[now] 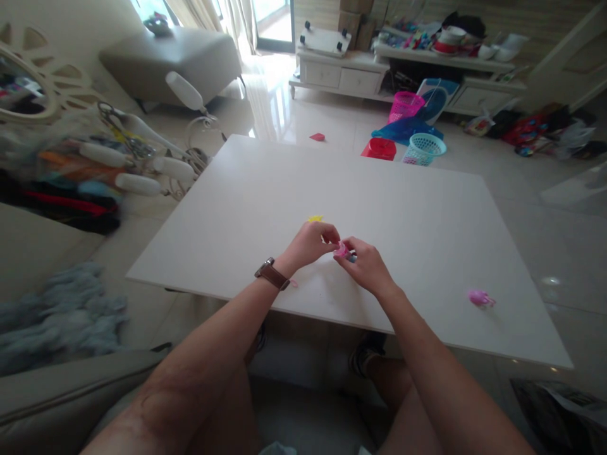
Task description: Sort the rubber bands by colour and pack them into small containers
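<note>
My right hand (365, 262) is closed around a small pink plastic piece (340, 251), which is too small to name more exactly. My left hand (313, 243), with a brown-strapped watch at its wrist, pinches at the near side of this same piece, fingertips touching it. Something greyish shows under the right fingers, partly hidden. Just beyond the left hand lies a yellow piece (315, 218) with a jagged outline, partly covered by the hand. A little pale-pink piece (294, 284) rests beside the watch. Far to the right on the tabletop sits a pink-purple toy figure (480, 298).
The white table (403, 202) spans the middle. Beyond its far edge stand a red stool (380, 149), a light-blue basket (427, 146) and a pink basket (406, 104). A white-armed lamp fixture (165, 167) is at the left, and grey fluffy cloth (66, 316) lies lower left.
</note>
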`<state>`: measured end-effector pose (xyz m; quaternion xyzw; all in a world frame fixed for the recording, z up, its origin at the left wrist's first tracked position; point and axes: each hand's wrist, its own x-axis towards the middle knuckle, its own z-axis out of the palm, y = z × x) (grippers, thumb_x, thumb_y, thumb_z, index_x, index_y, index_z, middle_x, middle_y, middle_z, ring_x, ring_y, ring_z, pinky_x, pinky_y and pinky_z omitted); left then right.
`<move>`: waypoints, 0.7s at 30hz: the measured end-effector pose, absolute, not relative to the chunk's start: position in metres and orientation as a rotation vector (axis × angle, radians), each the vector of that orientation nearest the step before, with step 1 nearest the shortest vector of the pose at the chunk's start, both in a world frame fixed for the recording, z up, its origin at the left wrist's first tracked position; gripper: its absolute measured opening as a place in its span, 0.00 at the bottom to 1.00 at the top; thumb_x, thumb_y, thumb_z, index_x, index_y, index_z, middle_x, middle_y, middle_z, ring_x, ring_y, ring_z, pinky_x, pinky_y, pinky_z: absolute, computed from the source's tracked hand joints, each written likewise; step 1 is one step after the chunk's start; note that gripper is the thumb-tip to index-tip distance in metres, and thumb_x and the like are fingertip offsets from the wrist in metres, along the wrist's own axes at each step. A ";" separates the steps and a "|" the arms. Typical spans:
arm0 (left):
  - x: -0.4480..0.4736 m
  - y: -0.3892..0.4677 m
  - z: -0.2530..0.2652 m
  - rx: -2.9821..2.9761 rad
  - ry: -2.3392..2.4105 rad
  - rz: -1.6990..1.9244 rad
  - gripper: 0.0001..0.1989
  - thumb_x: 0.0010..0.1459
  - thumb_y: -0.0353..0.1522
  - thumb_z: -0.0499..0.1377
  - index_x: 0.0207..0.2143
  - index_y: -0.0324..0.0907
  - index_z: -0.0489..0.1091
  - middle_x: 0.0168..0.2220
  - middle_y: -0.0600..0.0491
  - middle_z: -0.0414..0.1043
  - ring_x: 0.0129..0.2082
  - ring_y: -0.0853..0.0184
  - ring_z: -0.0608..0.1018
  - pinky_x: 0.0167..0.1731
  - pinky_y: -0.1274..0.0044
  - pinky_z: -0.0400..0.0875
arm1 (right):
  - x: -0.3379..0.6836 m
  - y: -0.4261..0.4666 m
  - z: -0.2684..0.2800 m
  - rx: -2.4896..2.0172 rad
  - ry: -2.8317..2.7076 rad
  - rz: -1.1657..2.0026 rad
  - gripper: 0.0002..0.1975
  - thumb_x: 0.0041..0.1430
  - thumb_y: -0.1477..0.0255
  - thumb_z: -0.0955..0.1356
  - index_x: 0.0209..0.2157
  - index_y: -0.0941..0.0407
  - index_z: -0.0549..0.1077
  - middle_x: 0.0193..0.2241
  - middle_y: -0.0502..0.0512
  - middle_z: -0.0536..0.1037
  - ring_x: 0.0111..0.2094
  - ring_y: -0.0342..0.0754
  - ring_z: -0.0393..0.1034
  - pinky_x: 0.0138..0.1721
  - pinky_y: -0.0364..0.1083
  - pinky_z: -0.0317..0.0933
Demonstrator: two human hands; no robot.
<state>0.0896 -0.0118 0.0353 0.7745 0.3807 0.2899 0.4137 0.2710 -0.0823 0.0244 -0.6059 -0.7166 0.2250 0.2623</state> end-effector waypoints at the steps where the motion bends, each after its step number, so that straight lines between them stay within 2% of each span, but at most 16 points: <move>1: 0.089 -0.012 0.036 1.970 0.960 0.716 0.02 0.53 0.26 0.65 0.30 0.40 0.78 0.29 0.54 0.79 0.30 0.70 0.77 0.33 0.78 0.70 | 0.271 -0.082 0.024 -1.644 -1.938 0.610 0.07 0.62 0.67 0.70 0.40 0.54 0.74 0.35 0.54 0.79 0.36 0.50 0.72 0.39 0.47 0.62; 10: 0.086 -0.012 0.038 2.151 0.922 0.626 0.05 0.60 0.27 0.61 0.37 0.41 0.77 0.30 0.54 0.81 0.28 0.70 0.78 0.31 0.79 0.67 | 0.272 -0.079 0.018 -1.637 -1.918 0.640 0.06 0.62 0.66 0.70 0.39 0.54 0.74 0.34 0.53 0.79 0.36 0.50 0.73 0.38 0.47 0.64; 21: 0.087 -0.012 0.033 2.126 0.875 0.700 0.03 0.57 0.26 0.62 0.33 0.40 0.76 0.30 0.54 0.80 0.30 0.70 0.79 0.33 0.79 0.69 | 0.270 -0.081 0.019 -1.639 -1.911 0.678 0.06 0.62 0.66 0.69 0.37 0.53 0.74 0.34 0.53 0.80 0.34 0.49 0.73 0.38 0.46 0.67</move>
